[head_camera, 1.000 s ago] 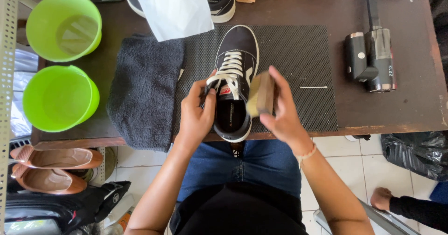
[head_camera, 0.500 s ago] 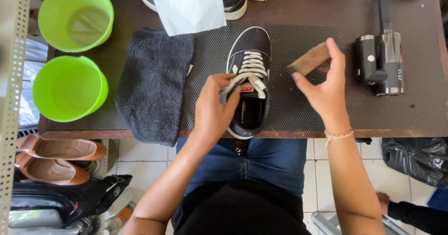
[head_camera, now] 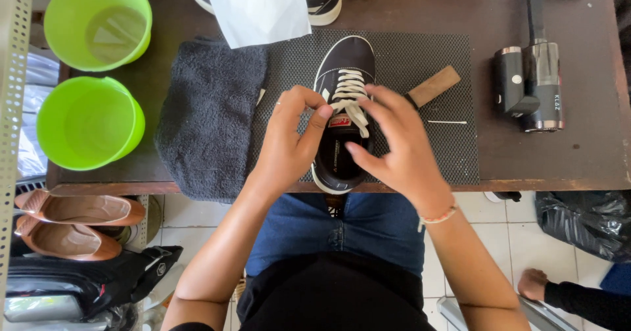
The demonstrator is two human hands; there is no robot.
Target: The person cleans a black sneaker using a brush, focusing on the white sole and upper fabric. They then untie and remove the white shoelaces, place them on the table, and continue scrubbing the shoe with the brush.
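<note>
Fingers: my left hand (head_camera: pixel 289 140) pinches the white lace (head_camera: pixel 351 104) between thumb and forefinger, closed on it; my right hand (head_camera: pixel 394 143) has fingers loosely spread over the shoe's opening, touching the lace, and I cannot tell whether they grip it.
Shoe: the black shoe (head_camera: pixel 345 68) lies on the mat (head_camera: pixel 420 55), toe pointing away from me, heel at the table edge nearest me.
Long axis: straight from me outward, running between my two hands.
Lace from fingers: directly under them, at the shoe's middle.
Nearer hand: left, already on the lace.
Right of the shoe: a wooden brush (head_camera: pixel 434 86), lying apart.
Left of the shoe: a dark towel (head_camera: pixel 207 114).
</note>
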